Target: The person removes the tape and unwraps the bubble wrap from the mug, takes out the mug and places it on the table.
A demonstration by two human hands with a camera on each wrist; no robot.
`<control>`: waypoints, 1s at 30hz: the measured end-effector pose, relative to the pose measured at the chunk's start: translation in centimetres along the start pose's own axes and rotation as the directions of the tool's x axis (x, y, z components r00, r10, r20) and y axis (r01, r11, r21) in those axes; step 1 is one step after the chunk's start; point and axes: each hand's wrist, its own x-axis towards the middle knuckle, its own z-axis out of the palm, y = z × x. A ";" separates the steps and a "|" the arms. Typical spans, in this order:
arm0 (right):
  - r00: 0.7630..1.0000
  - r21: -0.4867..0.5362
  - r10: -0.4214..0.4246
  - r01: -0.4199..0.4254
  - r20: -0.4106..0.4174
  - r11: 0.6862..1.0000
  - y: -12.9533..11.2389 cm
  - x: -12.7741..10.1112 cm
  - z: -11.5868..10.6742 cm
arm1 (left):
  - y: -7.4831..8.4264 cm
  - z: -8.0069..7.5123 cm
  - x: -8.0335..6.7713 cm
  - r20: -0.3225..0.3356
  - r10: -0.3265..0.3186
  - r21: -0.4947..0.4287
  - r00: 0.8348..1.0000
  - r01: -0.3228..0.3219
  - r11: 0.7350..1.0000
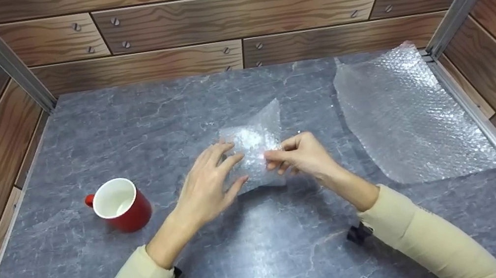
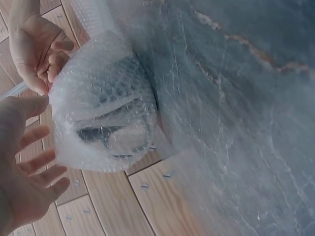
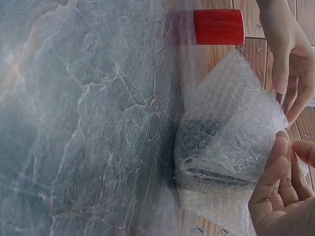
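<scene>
Bubble wrap encloses a dark object; red mug nearby.

Red mug, white inside, red handle; stands toward the tabletop's left edge.

Tabletop: grey-blue stone pattern, pale veins running through it, a few rust-tan streaks showing in the wrist views.

Bubble-wrap bundle at mid-table: clear to milky white, dotted with bubbles; a dark grey-black shape shows through it in both wrist views.

Loose bubble-wrap sheet near the right edge: clear, same bubble dotting, grey stone showing through.

Walls: brown wood-grain planks, darker wavy lines, grey screw heads.

Sleeves: pale beige.
</scene>
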 end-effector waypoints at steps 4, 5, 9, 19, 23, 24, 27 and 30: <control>1.000 0.001 0.004 -0.004 0.002 1.000 0.0 -0.1 0.0 | 0.5 0.1 -0.2 -0.039 0.047 0.083 0.998 -0.043 0.996; 1.000 0.001 0.003 -0.003 0.002 1.000 0.1 -0.1 0.0 | 0.6 0.2 -0.2 -0.047 0.066 0.105 0.997 -0.061 0.993; 1.000 0.011 0.000 0.000 0.006 1.000 0.1 -0.1 0.0 | 0.9 0.4 -0.2 -0.045 0.128 0.152 0.991 -0.120 0.981; 1.000 0.051 0.004 -0.005 0.017 0.999 -0.2 -0.2 0.1 | 0.9 1.0 0.3 0.012 0.114 0.131 0.993 -0.114 0.985; 1.000 0.047 -0.004 0.004 0.018 0.999 -0.4 0.0 0.4 | 0.9 1.2 0.4 0.002 0.136 0.182 0.991 -0.134 0.974; 1.000 0.049 -0.008 0.007 0.019 0.999 -0.4 0.0 0.5 | 0.9 1.3 0.4 -0.002 0.139 0.189 0.990 -0.136 0.973; 1.000 0.055 -0.013 0.012 0.015 0.998 -0.4 0.0 0.6 | 0.9 1.4 0.4 -0.010 0.141 0.192 0.990 -0.136 0.972; 1.000 0.065 -0.003 0.003 0.010 0.998 -0.4 0.0 0.5 | 1.0 1.5 0.5 -0.019 0.147 0.188 0.989 -0.140 0.972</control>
